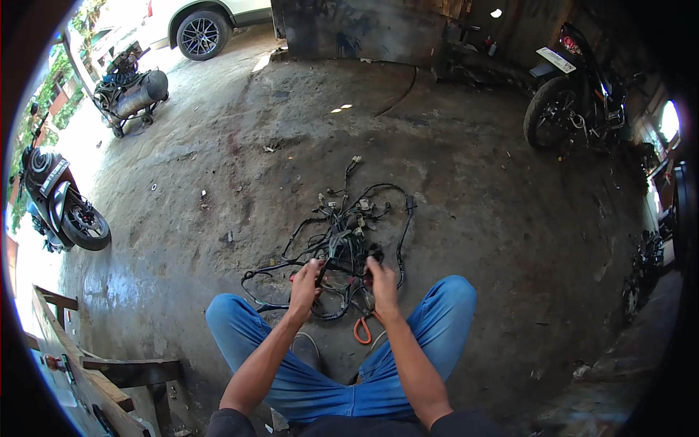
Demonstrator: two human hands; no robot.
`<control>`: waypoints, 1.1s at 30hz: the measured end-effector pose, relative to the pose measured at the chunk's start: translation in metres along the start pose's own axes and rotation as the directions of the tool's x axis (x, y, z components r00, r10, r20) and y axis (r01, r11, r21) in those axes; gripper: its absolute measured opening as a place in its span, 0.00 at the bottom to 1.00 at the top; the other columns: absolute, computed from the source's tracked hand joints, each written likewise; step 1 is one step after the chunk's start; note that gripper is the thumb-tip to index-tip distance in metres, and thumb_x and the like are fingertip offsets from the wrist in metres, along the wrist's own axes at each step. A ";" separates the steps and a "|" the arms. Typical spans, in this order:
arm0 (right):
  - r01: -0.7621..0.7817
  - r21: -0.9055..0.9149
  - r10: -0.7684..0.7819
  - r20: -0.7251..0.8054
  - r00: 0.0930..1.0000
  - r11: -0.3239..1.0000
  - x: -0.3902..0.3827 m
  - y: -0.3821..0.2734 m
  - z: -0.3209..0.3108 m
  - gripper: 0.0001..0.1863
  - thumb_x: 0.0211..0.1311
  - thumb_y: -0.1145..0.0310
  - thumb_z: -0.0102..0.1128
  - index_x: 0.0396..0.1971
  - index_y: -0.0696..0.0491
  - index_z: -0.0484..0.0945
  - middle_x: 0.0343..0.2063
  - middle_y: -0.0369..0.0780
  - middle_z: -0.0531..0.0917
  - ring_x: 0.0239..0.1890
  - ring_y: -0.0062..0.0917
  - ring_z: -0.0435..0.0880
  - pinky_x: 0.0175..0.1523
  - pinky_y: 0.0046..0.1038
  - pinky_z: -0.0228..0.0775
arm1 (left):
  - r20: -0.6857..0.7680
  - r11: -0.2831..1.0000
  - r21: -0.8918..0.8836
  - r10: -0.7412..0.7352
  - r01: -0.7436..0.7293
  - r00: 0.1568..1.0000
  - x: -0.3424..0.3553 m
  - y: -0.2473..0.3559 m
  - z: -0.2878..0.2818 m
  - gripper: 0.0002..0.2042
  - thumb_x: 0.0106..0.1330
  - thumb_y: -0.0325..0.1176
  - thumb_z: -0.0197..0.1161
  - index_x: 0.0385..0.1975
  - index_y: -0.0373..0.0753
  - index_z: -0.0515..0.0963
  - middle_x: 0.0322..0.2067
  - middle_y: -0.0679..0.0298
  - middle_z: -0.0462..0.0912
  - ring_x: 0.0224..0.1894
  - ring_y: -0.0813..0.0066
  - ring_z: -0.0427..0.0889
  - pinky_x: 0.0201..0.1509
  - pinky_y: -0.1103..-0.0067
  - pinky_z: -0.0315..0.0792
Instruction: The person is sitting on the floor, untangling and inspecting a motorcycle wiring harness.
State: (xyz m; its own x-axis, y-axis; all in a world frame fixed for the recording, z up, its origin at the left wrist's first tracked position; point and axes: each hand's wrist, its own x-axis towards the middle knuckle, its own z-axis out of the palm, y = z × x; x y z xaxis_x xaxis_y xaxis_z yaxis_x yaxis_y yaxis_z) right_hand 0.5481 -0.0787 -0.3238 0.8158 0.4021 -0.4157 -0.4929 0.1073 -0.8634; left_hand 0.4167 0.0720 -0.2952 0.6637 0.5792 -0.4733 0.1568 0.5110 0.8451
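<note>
A tangled black wiring harness (405,218) lies on the floor between my knees, with several pale connectors at its far end. My left hand (303,290) is closed at its near left side, gripping a dark length of it. On the near right side, my right hand (382,285) has its fingers bent round another dark part of the same harness. Both hands hide exactly where the fingers press. Just below my right hand is an orange looped tool handle (362,331); the rest of that tool is hidden.
My knees in blue jeans flank the harness. A wooden bench (127,371) stands at the near left. One motorbike (64,197) is at the left, another (575,102) at the far right. An air compressor (135,95) and a white car (244,9) stand at the far left.
</note>
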 end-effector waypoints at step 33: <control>0.208 -0.425 -0.187 0.091 0.978 0.881 0.005 0.013 0.013 0.06 0.69 0.75 0.61 0.39 0.61 0.83 0.29 0.34 0.83 0.24 0.19 0.80 0.32 0.24 0.73 | 0.230 0.727 0.565 0.315 -0.390 0.921 -0.027 0.003 0.032 0.32 0.72 0.24 0.55 0.75 0.49 0.57 0.51 0.51 0.82 0.51 0.55 0.83 0.57 0.69 0.73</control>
State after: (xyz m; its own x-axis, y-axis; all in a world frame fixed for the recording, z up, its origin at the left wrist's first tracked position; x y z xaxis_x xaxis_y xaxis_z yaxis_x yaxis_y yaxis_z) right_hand 0.5422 -0.0634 -0.3333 0.8625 0.4561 -0.2191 -0.1356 -0.2087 -0.9685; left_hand 0.4225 0.0372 -0.2720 0.8286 0.5485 -0.1123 0.2682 -0.2128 0.9396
